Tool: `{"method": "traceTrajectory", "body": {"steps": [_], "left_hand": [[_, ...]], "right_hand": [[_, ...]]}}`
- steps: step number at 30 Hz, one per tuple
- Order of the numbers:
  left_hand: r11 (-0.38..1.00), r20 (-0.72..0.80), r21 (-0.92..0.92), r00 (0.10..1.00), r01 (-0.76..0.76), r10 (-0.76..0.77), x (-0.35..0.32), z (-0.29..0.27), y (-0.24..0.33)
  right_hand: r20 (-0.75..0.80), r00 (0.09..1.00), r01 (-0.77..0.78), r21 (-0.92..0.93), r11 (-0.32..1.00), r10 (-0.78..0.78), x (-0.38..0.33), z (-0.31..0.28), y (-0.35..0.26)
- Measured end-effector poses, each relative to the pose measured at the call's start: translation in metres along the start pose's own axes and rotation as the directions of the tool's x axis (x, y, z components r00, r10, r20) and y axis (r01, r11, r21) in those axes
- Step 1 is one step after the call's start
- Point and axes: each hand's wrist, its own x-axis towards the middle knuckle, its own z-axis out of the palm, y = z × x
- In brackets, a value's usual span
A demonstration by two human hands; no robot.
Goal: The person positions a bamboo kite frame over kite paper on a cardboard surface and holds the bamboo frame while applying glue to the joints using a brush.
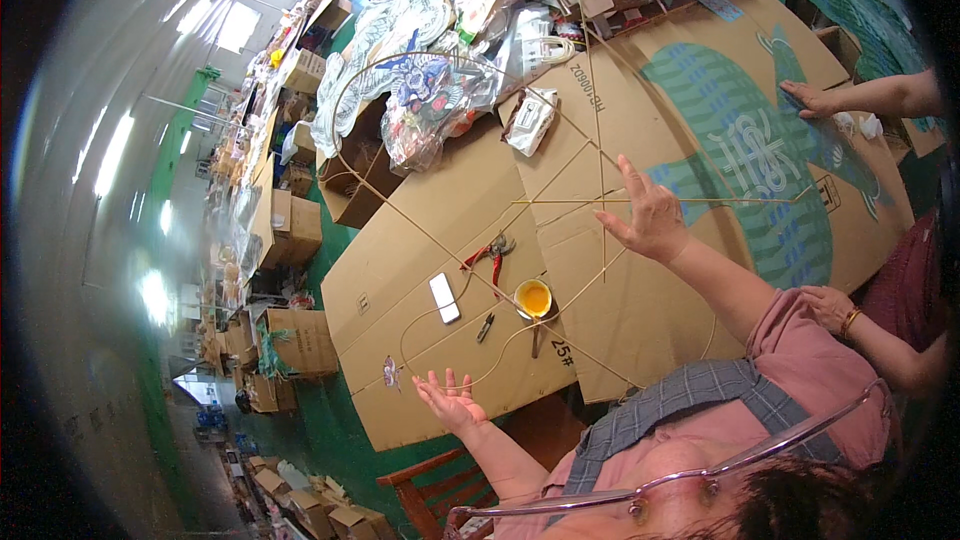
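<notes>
— While the left hand (pixel 450 402) hovers over the near edge of the cardboard sheet (pixel 420 240), what is it holding?

— Nothing. It is released, palm up and fingers spread, just beside a small coloured butterfly sticker (pixel 390 372).

— And the right hand (pixel 655 218)?

— It rests on the bamboo frame (pixel 600 202), where a long horizontal stick crosses an upright one. Its thumb points away and the fingers lie on the sticks; I cannot tell whether they pinch them. The frame lies flat across the middle of the cardboard, and its thin curved strips run left towards the near edge.

— What lies near it?

— A small cup of yellow liquid (pixel 533 297) sits left of the right hand. Red-handled pliers (pixel 490 252) are just beyond it, a white phone (pixel 444 297) is further left, and a small dark tool (pixel 485 327) lies beside the cup.

— Any packages or markings?

— A white flat packet (pixel 528 120) lies on the far part of the cardboard. Clear plastic bags of printed blue-and-white sheets (pixel 430 90) are heaped beyond it. Black printed marks (pixel 560 352) stand on the cardboard near the cup. Brown cardboard boxes (pixel 295 225) are stacked on the green floor at left.

— Anyone else?

— At far right another person's hand (pixel 810 98) presses flat on a large green printed cloth (pixel 740 140). A hand wearing a gold bracelet (pixel 830 305) rests on a pink sleeve.
</notes>
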Motion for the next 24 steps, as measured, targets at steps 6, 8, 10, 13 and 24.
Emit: {"method": "traceTrajectory", "body": {"steps": [6,8,10,13,24], "left_hand": [[1.000,-0.015,-0.009,1.000,0.004,-0.004,-0.0006,0.0017,0.0009],[1.000,-0.017,-0.006,1.000,-0.004,0.004,-0.0015,0.0009,0.0010],[1.000,-0.014,-0.002,1.000,-0.009,0.009,-0.0021,0.0019,0.0013],[1.000,-0.010,-0.007,1.000,-0.005,0.005,-0.0026,0.0023,0.0018],[1.000,-0.001,-0.008,1.000,-0.009,0.009,-0.0006,0.0037,0.0009]], "right_hand": [[-0.019,0.999,0.027,0.048,0.998,-0.026,0.0006,0.0006,-0.0015],[-0.021,0.999,0.031,0.052,0.998,-0.030,0.0001,0.0012,-0.0013],[0.010,1.000,0.002,0.029,1.000,-0.002,-0.0001,0.0004,-0.0006],[0.002,1.000,0.008,0.006,1.000,-0.008,-0.0004,0.0007,0.0001],[-0.046,0.998,0.034,0.026,0.999,-0.032,0.0008,0.0009,0.0018]]}}
